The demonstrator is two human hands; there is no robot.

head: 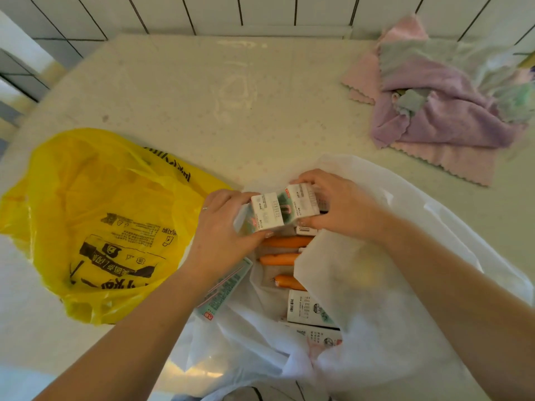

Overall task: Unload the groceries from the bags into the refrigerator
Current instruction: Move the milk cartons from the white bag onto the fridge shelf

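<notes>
Both hands point(225, 227) point(338, 206) grip cartons point(285, 208) above white bag point(376, 314).

Both forearms are bare, with no sleeves in view. The left hand point(220, 227) wears a thin, pale ring on one finger. The right hand point(341, 204) wears nothing.

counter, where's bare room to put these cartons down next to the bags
The counter is bare between the tiled wall, the yellow bag and the pile of cloths. A narrower strip runs between the cloths and the white bag. It is crowded at the white bag's mouth, where both hands hold cartons above sausages.
</notes>
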